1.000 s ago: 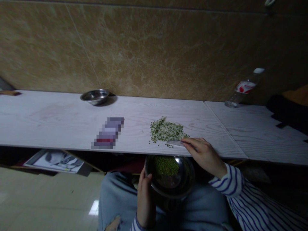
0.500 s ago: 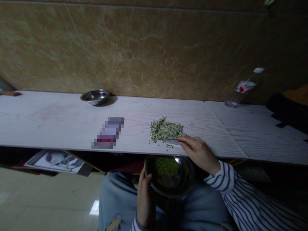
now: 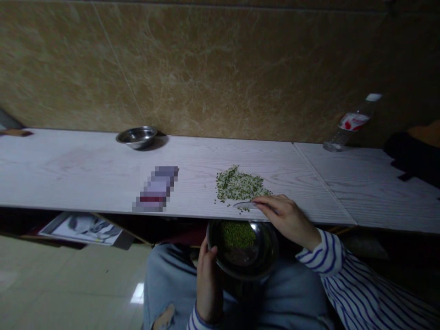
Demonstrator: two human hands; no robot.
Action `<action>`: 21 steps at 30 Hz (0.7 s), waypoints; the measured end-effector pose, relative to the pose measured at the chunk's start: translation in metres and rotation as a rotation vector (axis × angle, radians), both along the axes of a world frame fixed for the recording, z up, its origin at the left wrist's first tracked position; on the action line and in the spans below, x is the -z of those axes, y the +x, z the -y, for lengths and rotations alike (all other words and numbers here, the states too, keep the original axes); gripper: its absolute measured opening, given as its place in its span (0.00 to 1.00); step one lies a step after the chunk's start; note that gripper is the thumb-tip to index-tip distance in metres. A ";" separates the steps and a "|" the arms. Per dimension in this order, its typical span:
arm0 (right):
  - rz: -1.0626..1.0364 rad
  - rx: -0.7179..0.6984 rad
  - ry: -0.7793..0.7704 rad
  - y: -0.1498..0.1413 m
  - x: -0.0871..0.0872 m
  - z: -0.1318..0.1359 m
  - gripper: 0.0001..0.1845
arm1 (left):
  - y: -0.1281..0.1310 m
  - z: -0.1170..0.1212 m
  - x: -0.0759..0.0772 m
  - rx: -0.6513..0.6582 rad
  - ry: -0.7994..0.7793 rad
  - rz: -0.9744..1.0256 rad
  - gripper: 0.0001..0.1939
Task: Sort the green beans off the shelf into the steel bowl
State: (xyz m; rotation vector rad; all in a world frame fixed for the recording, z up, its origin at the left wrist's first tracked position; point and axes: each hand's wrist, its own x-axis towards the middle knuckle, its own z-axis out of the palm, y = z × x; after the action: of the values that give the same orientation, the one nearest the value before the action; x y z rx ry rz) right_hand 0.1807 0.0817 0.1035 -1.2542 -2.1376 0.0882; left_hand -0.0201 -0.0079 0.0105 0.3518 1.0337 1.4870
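Note:
My left hand (image 3: 208, 275) grips the left rim of a metal bowl (image 3: 267, 256), thumb over the edge, just under the table's front edge above my lap. Small green beans, apparently mung beans (image 3: 239, 234), lie in the bowl. On the tabletop a spread pile of green beans mixed with white grains like rice (image 3: 240, 185) lies close to the front edge. My right hand (image 3: 288, 217) is closed round the handle of a metal spoon (image 3: 243, 205), whose head is at the pile's near side beside a few stray beans.
A smaller metal bowl (image 3: 137, 137) stands by the wall at left, with a blurred-out flat item (image 3: 156, 189) nearer the front. A plastic bottle (image 3: 352, 123) and a dark cloth-like item (image 3: 415, 151) are at right. Below the table sits an open drawer or tray (image 3: 85, 229).
My right hand has shifted slightly left with the spoon, and the spoon's head has turned. A few stray beans near the edge have moved. My left hand stays on the bowl.

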 end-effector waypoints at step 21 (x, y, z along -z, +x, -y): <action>0.002 0.008 0.067 -0.015 -0.006 0.025 0.11 | 0.001 -0.001 0.003 0.000 -0.010 -0.032 0.26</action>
State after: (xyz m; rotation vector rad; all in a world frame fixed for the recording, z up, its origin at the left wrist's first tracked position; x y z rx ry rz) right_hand 0.1659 0.0571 0.1093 -1.2241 -2.1192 0.0117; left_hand -0.0194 -0.0073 0.0079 0.3694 1.0665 1.4801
